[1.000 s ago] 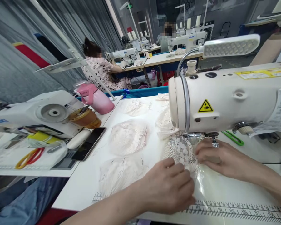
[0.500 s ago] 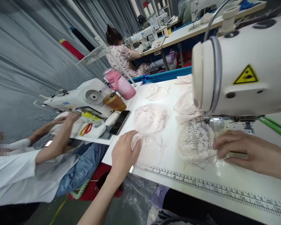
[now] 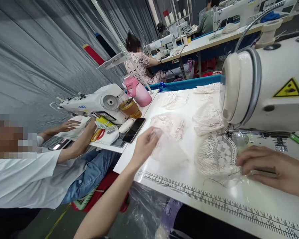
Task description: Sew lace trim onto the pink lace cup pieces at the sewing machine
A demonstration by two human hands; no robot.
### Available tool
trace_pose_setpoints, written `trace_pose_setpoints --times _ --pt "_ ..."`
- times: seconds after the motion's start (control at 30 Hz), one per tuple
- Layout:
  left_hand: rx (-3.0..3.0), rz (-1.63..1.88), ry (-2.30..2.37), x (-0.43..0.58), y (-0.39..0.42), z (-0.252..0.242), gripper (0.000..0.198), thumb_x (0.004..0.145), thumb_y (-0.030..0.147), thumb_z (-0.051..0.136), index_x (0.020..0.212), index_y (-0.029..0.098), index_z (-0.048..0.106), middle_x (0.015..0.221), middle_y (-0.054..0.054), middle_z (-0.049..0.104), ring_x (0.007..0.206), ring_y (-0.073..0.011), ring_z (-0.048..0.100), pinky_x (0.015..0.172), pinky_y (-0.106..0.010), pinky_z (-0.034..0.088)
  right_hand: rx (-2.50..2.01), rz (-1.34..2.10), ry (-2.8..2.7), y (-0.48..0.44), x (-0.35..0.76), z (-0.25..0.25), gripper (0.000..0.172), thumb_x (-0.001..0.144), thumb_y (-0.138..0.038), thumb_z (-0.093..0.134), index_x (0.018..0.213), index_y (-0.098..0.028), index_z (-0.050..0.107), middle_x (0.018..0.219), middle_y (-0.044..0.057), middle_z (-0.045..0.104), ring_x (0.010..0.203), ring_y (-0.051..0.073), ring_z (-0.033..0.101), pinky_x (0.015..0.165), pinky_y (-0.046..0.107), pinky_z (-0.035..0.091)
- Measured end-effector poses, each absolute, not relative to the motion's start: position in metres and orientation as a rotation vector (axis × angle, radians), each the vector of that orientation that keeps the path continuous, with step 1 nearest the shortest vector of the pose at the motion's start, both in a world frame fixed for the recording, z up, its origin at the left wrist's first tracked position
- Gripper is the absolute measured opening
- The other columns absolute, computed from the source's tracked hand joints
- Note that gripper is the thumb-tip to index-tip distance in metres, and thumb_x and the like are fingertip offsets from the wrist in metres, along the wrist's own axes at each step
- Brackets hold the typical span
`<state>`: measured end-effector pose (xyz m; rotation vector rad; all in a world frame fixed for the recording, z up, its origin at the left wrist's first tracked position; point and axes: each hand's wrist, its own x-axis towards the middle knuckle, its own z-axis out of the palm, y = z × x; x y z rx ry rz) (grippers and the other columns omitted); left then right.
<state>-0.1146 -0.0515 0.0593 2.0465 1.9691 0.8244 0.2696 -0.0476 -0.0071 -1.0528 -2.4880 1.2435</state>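
Note:
My left hand (image 3: 145, 144) pinches the edge of a sheer pale lace piece (image 3: 168, 151) and lifts it off the white table (image 3: 184, 181). My right hand (image 3: 266, 166) lies flat, fingers stretched, on the edge of a white lace trim (image 3: 215, 154) under the head of the white sewing machine (image 3: 266, 86). More lace pieces (image 3: 170, 122) lie further back on the table.
A ruler strip (image 3: 214, 200) runs along the table's front edge. To the left, a seated person in a white shirt (image 3: 22, 179) works at another sewing machine (image 3: 94, 101), beside a pink bottle (image 3: 137, 91), a phone (image 3: 134, 130) and an amber cup (image 3: 130, 108). Other workers sit further back.
The view swung left. My left hand left the trim, reached to the lace pile at the table's left edge and raised one piece. My right hand stayed on the trim.

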Motion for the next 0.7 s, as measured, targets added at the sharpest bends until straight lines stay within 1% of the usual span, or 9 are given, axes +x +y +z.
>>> trace_pose_setpoints --times 0.1,0.17,0.23,0.27,0.33,0.4,0.5,0.57,0.7 --pt "2.066 0.778 2.079 -0.129 -0.005 0.067 0.026 0.088 0.037 0.044 0.071 0.019 0.051 0.064 0.002 0.053 0.063 -0.0136 0.051 0.058 -0.023 0.038 -1.061 1.272 -2.479 -0.048 0.269 -0.005 0.025 0.089 -0.054 0.048 0.090 -0.037 0.066 0.115 -0.001 0.056 0.114 0.020 0.048 0.094 0.034 0.041" --pt "2.076 0.700 2.159 -0.138 0.017 0.067 0.022 0.085 0.037 0.050 0.072 0.020 0.055 0.063 0.002 0.054 0.062 -0.0148 0.052 0.058 -0.024 0.037 -1.049 1.274 -2.489 -0.048 0.270 -0.005 0.024 0.089 -0.053 0.048 0.091 -0.036 0.065 0.116 -0.001 0.056 0.113 0.019 0.049 0.095 0.033 0.041" --pt "2.100 0.631 2.248 -0.142 0.026 0.065 0.014 0.080 0.034 0.058 0.081 0.021 0.061 0.071 0.001 0.060 0.067 -0.0172 0.055 0.061 -0.026 0.037 -1.039 1.272 -2.493 -0.049 0.270 -0.005 0.024 0.090 -0.051 0.048 0.091 -0.035 0.065 0.116 -0.001 0.055 0.113 0.019 0.050 0.095 0.033 0.041" --pt "2.120 0.610 2.284 -0.141 0.027 0.064 0.014 0.078 0.032 0.060 0.087 0.022 0.063 0.078 -0.001 0.062 0.072 -0.0189 0.057 0.064 -0.027 0.038 -1.038 1.277 -2.487 -0.048 0.270 -0.005 0.024 0.090 -0.051 0.047 0.091 -0.034 0.065 0.116 0.000 0.055 0.112 0.019 0.050 0.096 0.033 0.041" --pt "2.175 0.588 2.317 -0.136 0.026 0.062 0.020 0.079 0.031 0.060 0.098 0.023 0.063 0.095 -0.003 0.064 0.085 -0.0219 0.059 0.071 -0.029 0.040 -1.034 1.295 -2.468 -0.048 0.269 -0.004 0.026 0.090 -0.050 0.047 0.089 -0.033 0.066 0.116 0.001 0.056 0.112 0.021 0.050 0.096 0.035 0.041" --pt "2.226 0.567 2.301 -0.128 0.030 0.063 0.020 0.084 0.032 0.056 0.101 0.025 0.063 0.104 -0.003 0.064 0.096 -0.0227 0.059 0.077 -0.030 0.041 -1.023 1.320 -2.458 -0.047 0.268 -0.002 0.027 0.090 -0.050 0.047 0.088 -0.031 0.066 0.115 0.003 0.056 0.112 0.022 0.050 0.096 0.037 0.040" --pt "2.248 0.505 2.241 -0.116 0.056 0.066 0.019 0.087 0.036 0.055 0.100 0.024 0.064 0.106 -0.002 0.066 0.099 -0.0217 0.060 0.081 -0.029 0.043 -1.000 1.370 -2.481 -0.047 0.267 0.000 0.025 0.091 -0.048 0.046 0.089 -0.030 0.065 0.114 0.004 0.055 0.113 0.023 0.048 0.096 0.038 0.040" --pt "2.235 0.463 2.211 -0.111 0.085 0.067 0.023 0.088 0.039 0.056 0.102 0.022 0.064 0.109 -0.005 0.066 0.102 -0.0223 0.060 0.085 -0.031 0.044 -0.997 1.373 -2.456 -0.047 0.266 -0.001 0.023 0.091 -0.047 0.047 0.089 -0.031 0.064 0.114 0.003 0.055 0.113 0.023 0.048 0.096 0.038 0.040" --pt "2.156 0.424 2.205 -0.103 0.140 0.061 0.032 0.091 0.039 0.056 0.113 0.016 0.059 0.115 -0.009 0.060 0.102 -0.0215 0.059 0.089 -0.041 0.048 -0.993 1.361 -2.397 -0.049 0.264 -0.006 0.019 0.090 -0.044 0.047 0.088 -0.034 0.063 0.111 0.002 0.055 0.112 0.023 0.049 0.095 0.039 0.041"
